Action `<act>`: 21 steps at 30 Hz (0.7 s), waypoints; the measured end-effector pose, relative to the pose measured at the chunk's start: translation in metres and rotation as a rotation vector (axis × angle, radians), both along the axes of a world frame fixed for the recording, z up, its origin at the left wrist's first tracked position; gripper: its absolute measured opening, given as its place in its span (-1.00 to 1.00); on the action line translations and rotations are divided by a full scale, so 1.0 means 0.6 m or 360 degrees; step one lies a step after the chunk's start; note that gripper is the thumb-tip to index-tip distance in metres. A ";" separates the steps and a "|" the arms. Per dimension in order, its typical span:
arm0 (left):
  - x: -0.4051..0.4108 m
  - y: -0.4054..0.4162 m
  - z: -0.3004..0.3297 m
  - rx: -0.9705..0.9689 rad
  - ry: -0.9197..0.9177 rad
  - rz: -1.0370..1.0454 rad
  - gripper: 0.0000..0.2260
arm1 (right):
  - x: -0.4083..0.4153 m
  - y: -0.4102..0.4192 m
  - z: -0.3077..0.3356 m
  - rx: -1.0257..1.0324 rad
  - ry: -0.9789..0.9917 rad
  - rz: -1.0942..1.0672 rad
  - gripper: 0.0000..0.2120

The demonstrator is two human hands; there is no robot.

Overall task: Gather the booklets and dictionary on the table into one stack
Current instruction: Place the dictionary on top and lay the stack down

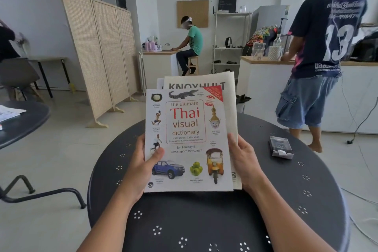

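Observation:
A white Thai visual dictionary (187,139) lies on top of cream booklets (229,96), whose top one reads KNOXHULT. I hold the whole pile tilted up above the round black table (204,221). My left hand (141,168) grips the pile's left edge, thumb on the dictionary cover. The pile's right edge is gripped by my right hand (243,159), thumb on the front. How many booklets are behind the dictionary is hidden.
A small dark packet (281,147) lies on the table at the right. A person in a numbered shirt (327,47) stands close behind the table at a counter. Another black table (20,120) is at the left, with a folding screen (102,47) beyond.

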State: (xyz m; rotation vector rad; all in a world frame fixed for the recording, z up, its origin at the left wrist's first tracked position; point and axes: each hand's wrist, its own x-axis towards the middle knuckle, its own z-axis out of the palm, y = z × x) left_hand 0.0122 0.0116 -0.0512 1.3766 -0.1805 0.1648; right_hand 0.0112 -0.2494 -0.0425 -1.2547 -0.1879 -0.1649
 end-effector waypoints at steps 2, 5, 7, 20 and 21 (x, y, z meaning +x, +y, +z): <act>-0.002 -0.002 0.000 0.0048 -0.0056 0.0018 -0.51 | -0.002 0.001 0.002 0.0089 -0.0039 0.0116 -0.32; -0.004 -0.004 -0.005 0.0211 -0.0228 0.0152 -0.54 | -0.004 0.004 0.009 0.0030 -0.0087 0.0177 -0.37; -0.010 -0.008 -0.004 0.0297 -0.0368 0.0234 -0.52 | -0.008 0.009 0.018 0.0019 -0.0094 0.0142 -0.53; -0.015 -0.048 0.004 0.0107 -0.0480 0.0249 -0.51 | -0.017 0.011 0.026 -0.0258 -0.0310 -0.0224 -0.73; -0.015 -0.048 0.004 0.0100 -0.0492 0.0263 -0.53 | -0.018 0.012 0.026 -0.0238 -0.0322 -0.0231 -0.74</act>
